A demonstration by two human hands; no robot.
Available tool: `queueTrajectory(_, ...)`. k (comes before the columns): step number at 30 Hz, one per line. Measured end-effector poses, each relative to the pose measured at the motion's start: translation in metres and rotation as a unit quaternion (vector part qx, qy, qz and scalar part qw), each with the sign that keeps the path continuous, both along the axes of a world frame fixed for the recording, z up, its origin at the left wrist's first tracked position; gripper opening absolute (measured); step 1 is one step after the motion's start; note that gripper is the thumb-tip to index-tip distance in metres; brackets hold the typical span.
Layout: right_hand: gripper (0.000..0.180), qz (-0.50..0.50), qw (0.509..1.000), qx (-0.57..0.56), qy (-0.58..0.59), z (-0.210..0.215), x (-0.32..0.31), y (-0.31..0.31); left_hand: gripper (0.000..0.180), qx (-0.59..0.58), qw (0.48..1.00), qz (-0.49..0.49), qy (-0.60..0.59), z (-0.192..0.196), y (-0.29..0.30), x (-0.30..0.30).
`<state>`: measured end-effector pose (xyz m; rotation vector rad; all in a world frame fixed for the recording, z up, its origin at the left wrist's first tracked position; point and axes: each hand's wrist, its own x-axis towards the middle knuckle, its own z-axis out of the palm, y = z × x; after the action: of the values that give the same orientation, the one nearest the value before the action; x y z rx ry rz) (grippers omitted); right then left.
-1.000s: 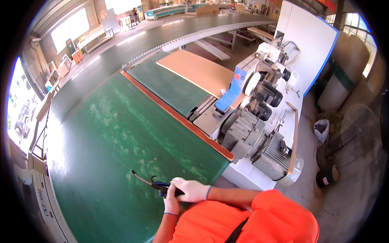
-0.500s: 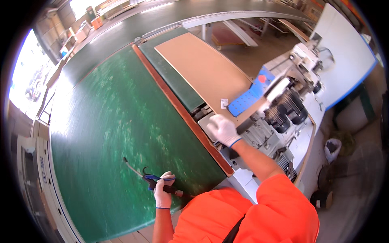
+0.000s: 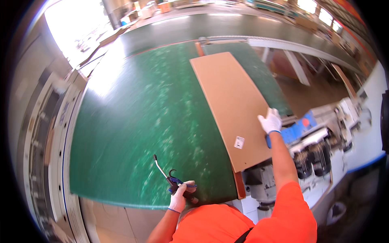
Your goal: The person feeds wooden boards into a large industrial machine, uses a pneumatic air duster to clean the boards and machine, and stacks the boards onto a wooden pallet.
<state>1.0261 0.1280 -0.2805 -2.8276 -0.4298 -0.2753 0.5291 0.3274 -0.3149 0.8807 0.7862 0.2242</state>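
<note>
My left hand [image 3: 178,198], in a white glove, is closed around an air blow gun [image 3: 175,183] with a blue trigger and a bent metal nozzle. The nozzle points up and away over the green belt surface [image 3: 154,117]. A long brown board [image 3: 229,97] with a small white label [image 3: 239,142] lies partly on that surface, slanting away from me. On the board's right edge rests my gloved right hand [image 3: 270,120], thumb spread from the fingers. Whether any fingertips curl under the edge is hidden.
Right of the board stands a machine with a blue perforated plate [image 3: 298,128] and dark motors [image 3: 314,158]. A second green strip [image 3: 251,60] runs behind the board. A long pale machine frame [image 3: 65,162] borders the left side. Beyond lies a dark conveyor [image 3: 194,28].
The board has shifted left, off the machine and across the reddish strip onto the green surface. My right hand has gone from near its close corner to its right edge. The view has turned.
</note>
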Motion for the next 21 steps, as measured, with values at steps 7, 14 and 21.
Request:
queueTrajectory(7,0.071,0.087,0.994,-0.063,0.012,-0.064,-0.034,0.073,0.040,-0.078,0.962,0.259,-0.026,-0.012,-0.035,-0.094)
queueTrajectory(14,0.061,0.379,0.919,0.065,0.083,-0.049,-0.254,0.175,0.036,-0.044,0.865,0.500,-0.022,-0.024,-0.070,-0.197)
queueTrajectory(21,0.072,0.808,0.533,0.067,0.242,-0.020,-0.602,0.170,0.041,-0.023,0.745,0.664,-0.049,-0.044,-0.133,-0.308)
